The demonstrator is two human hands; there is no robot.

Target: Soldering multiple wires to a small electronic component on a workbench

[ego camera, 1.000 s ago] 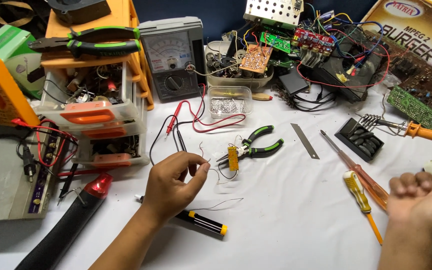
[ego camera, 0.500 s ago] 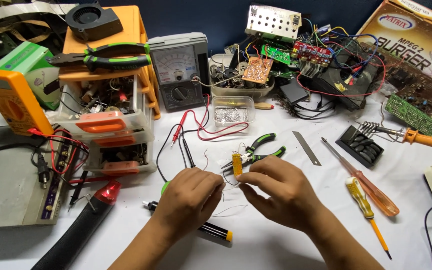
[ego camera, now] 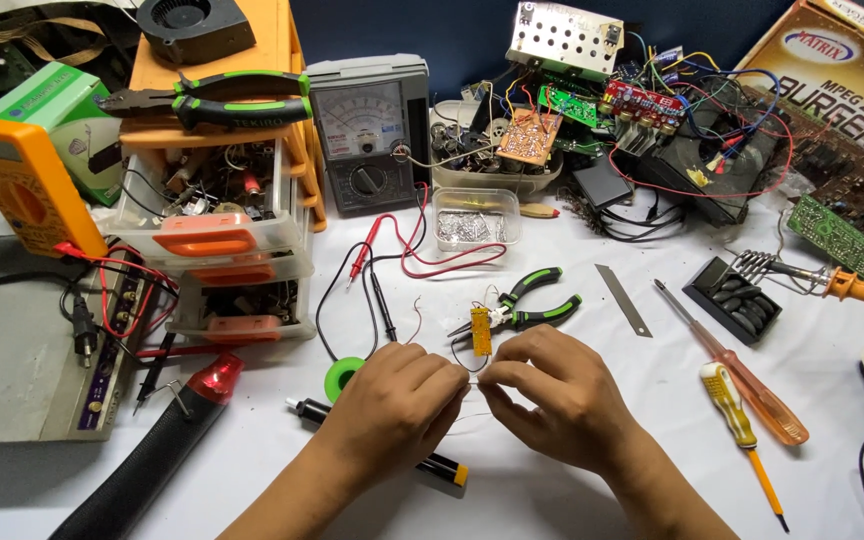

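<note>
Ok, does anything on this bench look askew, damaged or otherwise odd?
Nothing looks damaged or spilled. The bench is crowded: bare circuit boards lie heaped with tangled wires at the back, and green-handled pliers rest loose on top of the orange drawer unit. Both hands, left hand and right hand, pinch thin wire.

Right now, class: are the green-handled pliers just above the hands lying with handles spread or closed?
Spread. The green-handled pliers lie flat on the white table, their two handles diverging toward the upper right with cloth visible between them.
</note>
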